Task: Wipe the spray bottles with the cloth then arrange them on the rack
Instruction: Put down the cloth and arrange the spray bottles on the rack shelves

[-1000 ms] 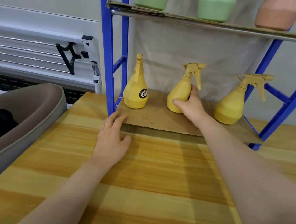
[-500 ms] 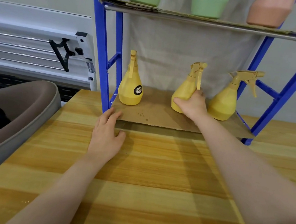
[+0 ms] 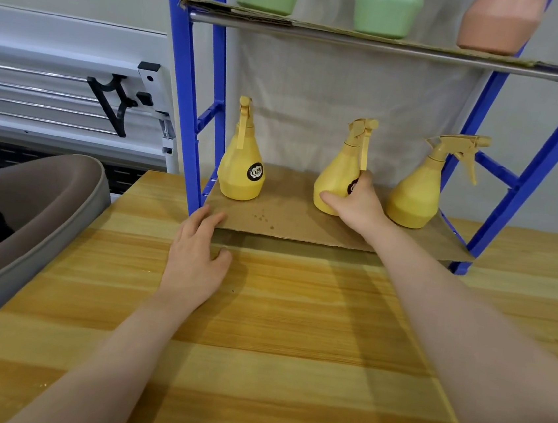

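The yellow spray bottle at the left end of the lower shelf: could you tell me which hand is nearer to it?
Left. The left hand lies flat on the table just below that bottle; the right hand grips the middle yellow bottle, farther along the shelf.

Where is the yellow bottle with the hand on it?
In the head view, the middle yellow bottle stands on the rack's lower cardboard shelf, gripped by the right hand, between two other yellow bottles, nearer the right-hand one.

Your wooden table (image 3: pixel 294 316) carries blue rack (image 3: pixel 182 98); its cardboard-lined lower shelf (image 3: pixel 290 219) bears three yellow spray bottles (image 3: pixel 240 169), upper shelf (image 3: pixel 391 49) two green bottles (image 3: pixel 385 9), one pink bottle (image 3: pixel 497 24).
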A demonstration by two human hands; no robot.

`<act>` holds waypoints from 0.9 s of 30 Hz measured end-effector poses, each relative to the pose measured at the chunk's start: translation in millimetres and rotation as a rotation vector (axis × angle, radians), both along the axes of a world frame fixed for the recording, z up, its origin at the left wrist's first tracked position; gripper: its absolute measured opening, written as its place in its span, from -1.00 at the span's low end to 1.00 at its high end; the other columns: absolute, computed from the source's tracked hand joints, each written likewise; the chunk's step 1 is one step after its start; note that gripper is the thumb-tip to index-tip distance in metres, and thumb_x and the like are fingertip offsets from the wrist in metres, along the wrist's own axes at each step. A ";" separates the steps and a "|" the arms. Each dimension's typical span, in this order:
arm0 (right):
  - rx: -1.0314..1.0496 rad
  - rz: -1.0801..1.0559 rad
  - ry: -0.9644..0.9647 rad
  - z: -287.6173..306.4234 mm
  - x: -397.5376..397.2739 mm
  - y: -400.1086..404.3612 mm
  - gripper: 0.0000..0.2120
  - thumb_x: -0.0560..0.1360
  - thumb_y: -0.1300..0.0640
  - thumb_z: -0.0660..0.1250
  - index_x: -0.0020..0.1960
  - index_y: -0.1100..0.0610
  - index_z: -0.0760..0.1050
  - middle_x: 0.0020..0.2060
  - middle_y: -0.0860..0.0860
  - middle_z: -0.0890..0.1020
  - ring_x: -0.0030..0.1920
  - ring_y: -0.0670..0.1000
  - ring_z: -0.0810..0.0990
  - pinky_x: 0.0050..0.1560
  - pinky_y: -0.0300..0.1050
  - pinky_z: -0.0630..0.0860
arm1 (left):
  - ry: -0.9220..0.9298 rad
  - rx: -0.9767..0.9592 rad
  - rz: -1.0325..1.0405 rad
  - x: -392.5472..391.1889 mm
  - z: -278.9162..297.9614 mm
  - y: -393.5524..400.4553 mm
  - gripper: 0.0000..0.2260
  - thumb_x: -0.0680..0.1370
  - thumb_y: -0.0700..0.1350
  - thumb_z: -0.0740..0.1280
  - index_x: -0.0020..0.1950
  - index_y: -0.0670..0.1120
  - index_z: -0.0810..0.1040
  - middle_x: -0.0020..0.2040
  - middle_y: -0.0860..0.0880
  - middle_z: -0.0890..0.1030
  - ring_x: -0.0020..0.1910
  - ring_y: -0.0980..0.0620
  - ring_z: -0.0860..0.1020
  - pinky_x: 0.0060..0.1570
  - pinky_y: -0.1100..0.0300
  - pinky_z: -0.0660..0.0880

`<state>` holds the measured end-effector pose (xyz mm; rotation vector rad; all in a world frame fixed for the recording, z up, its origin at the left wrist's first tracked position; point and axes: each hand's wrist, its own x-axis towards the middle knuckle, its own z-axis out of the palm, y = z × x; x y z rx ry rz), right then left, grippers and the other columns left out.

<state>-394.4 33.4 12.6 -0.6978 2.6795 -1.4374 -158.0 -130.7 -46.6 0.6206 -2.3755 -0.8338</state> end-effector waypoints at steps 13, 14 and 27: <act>0.048 -0.050 0.088 -0.3 -0.4 -0.9 -0.16 0.37 -0.13 0.51 0.46 0.12 0.16 0.31 0.09 0.44 0.26 0.14 0.47 0.11 -0.05 0.46 | 0.006 0.004 0.000 0.3 -0.7 -0.3 -0.45 0.51 -0.19 0.34 0.48 0.02 0.33 0.53 0.02 0.22 0.53 0.01 0.14 0.50 -0.02 0.16; 0.051 -0.053 0.088 -0.2 -0.4 -0.9 -0.16 0.37 -0.14 0.51 0.46 0.12 0.16 0.31 0.09 0.44 0.26 0.14 0.47 0.13 -0.04 0.46 | 0.005 0.002 0.001 0.4 -0.6 -0.3 -0.45 0.51 -0.20 0.34 0.48 0.02 0.33 0.53 0.02 0.22 0.53 0.01 0.14 0.50 -0.02 0.16; 0.039 -0.029 0.049 0.6 1.2 0.3 -0.13 0.38 -0.15 0.50 0.49 0.12 0.12 0.35 0.08 0.40 0.32 0.13 0.44 0.22 -0.01 0.45 | 0.017 -0.021 0.001 0.1 -1.4 -0.7 -0.46 0.50 -0.21 0.35 0.47 0.00 0.35 0.51 0.00 0.24 0.52 -0.01 0.18 0.49 0.02 0.16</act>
